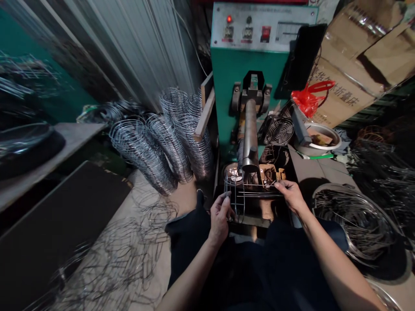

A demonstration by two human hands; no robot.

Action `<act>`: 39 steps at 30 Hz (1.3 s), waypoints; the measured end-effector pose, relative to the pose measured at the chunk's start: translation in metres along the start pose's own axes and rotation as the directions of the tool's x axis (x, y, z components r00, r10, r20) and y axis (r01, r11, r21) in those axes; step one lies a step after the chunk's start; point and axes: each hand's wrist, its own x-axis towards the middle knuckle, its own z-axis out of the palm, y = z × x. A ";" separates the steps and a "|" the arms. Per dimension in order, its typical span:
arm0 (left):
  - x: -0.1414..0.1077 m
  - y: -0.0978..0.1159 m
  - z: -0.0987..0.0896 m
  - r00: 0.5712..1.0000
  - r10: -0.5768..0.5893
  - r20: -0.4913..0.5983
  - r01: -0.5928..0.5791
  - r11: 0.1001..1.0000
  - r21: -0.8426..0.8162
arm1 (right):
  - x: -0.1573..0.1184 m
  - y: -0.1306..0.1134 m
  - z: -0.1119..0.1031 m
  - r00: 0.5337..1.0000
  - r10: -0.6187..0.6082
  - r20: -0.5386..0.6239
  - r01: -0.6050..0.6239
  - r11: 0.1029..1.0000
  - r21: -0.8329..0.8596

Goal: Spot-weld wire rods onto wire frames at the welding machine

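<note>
- The left hand [220, 218] had its fingers closed on a wire frame [238, 196], at its near end.
- The right hand [290, 195] gripped the frame's long rods, fingers closed.
- The frame sat over the black base [256, 216], just below the steel arm [250, 134] of the green welder [246, 73].
- Loose wire [119, 255] lay heaped on the floor at left, bent wire [353, 224] at right.
- Formed wire cages [142, 155] stood grouped beside the welder.
</note>
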 end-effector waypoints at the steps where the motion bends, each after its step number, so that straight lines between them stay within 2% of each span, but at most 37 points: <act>1: 0.000 0.000 0.000 1.000 0.001 0.001 -0.001 1.000 0.001 | 0.000 0.001 -0.001 1.000 0.003 -0.002 -0.003 1.000 -0.001; 13: 0.003 -0.006 -0.001 1.000 0.020 0.007 -0.020 1.000 -0.005 | 0.005 0.004 -0.001 0.998 0.008 -0.055 -0.009 1.000 -0.023; 28: 0.005 -0.003 0.003 1.000 0.000 0.001 0.000 1.000 -0.017 | 0.008 -0.005 0.000 0.998 -0.035 -0.054 0.030 0.996 -0.078; 39: 0.010 -0.001 0.004 1.000 0.016 0.018 -0.016 1.000 -0.015 | 0.011 -0.008 0.001 0.998 -0.008 -0.065 0.005 0.999 -0.038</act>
